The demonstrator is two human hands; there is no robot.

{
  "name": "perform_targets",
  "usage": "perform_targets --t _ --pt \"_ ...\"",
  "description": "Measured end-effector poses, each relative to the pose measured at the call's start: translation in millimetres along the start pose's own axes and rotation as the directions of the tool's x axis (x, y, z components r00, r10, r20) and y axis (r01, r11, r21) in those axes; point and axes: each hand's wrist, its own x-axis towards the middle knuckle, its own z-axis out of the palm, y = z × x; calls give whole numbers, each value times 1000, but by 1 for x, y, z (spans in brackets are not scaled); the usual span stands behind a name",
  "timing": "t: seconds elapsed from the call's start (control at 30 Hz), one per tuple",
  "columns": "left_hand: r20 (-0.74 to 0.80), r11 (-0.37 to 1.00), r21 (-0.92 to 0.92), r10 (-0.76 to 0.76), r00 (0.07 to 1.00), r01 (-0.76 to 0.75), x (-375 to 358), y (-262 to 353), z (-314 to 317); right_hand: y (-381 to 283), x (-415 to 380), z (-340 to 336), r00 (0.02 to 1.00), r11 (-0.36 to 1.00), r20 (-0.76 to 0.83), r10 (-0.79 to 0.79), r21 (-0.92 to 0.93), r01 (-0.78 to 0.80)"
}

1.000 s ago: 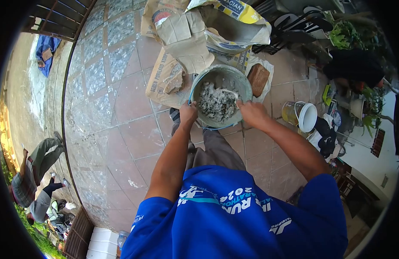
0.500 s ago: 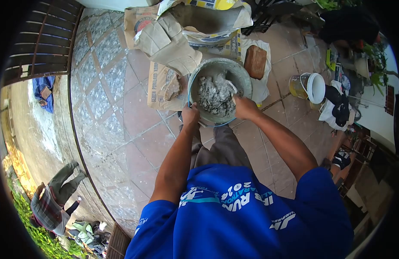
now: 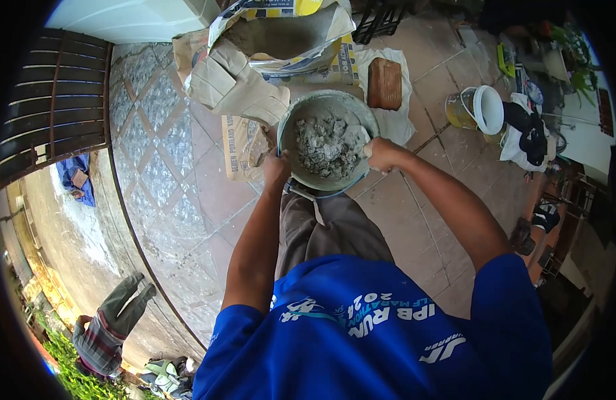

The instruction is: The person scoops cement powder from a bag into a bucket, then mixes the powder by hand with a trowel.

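A round grey bucket of crumbly grey cement mix is in front of my legs. My left hand is closed on the near left of its rim. At the right side of the rim, my right hand is wrapped round the handle of a trowel. The trowel's grey, mix-coated blade lies inside the bucket, against the right part of the mix. Below the near rim hangs the bucket's handle, partly hidden.
Beyond the bucket stands an open cement sack, with torn brown paper beside it. A red brick lies on pale sacking. To the right is a paint pail. Another person is at the lower left, past the floor edge.
The trowel has shifted within the bucket, its blade now lying flatter by the right wall. My view has moved, and the bucket sits slightly further left in it. Both hands keep their holds.
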Motion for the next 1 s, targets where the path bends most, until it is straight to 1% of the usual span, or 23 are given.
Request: perform_targets --t 0.03,0.1,0.2,0.23,0.3,0.33,0.37,0.47,0.5,0.57,0.6,0.63,0.67,0.7,0.73,0.8,0.83,0.87,0.93,0.97,1.0 --pt "-17 1000 7 8 1000 -8 0 6 1 4 25 9 999 988 -31 27 155 -22" --pt "-23 1000 25 -2 1000 3 2 -5 2 13 49 45 994 886 -42 98 459 -68" --pt "-21 991 45 -128 992 129 -7 17 -2 15 37 60 995 841 -92 32 540 23" --pt "-30 993 38 -113 993 115 -7 16 -2 12 23 53 997 880 -80 5 473 33" --pt "-63 988 75 -130 990 135 -3 10 0 2 -24 34 992 971 -33 -119 204 123" --pt "-70 985 95 -139 988 145 -1 7 3 21 -34 46 927 957 -243 -285 -26 287" --pt "-79 984 117 -123 989 131 -1 5 4 34 -40 55 788 880 -398 -470 -276 386" --pt "-180 979 198 -1 984 37 -6 8 6 -3 -79 41 908 892 -250 -336 -394 221" --pt "-162 986 156 -41 986 66 -9 12 4 -10 -62 47 898 875 -245 -365 -420 241" --pt "-170 979 202 24 985 11 -9 15 0 -26 1 57 874 845 -252 -416 -464 268" --pt "-160 975 223 55 986 -18 -10 15 1 -23 20 50 863 846 -256 -434 -446 293" --pt "-111 988 136 -58 992 73 -19 30 -5 -18 28 43 857 853 -265 -442 -420 310" --pt "-43 985 58 -161 986 164 -24 47 -13 -12 33 41 777 869 -396 -489 -294 398" --pt "35 966 -14 -258 966 259 -26 60 -17 -7 33 35 680 854 -533 -503 -184 487" --pt "18 984 57 -172 985 171 -24 53 -14 -1 31 34 572 810 -662 -484 -92 579" --pt "-10 981 196 13 1000 -10 -11 27 -9 -5 33 49 324 748 -853 -409 -110 654" --pt "-17 959 262 119 993 -111 -6 22 -10 -12 40 60 187 713 -917 -353 -134 688" --pt "-5 962 219 170 985 -165 3 17 -9 -19 53 72 222 650 -945 -239 15 760" --pt "-1 957 125 266 964 -263 14 40 -14 -43 77 84 320 435 -947 -33 275 858" --pt "-26 939 174 304 952 -295 26 48 -11 -53 82 78 357 392 -933 -40 314 865" --pt "-44 921 224 337 941 -319 39 52 -6 -62 83 70 358 410 -931 -72 299 862"
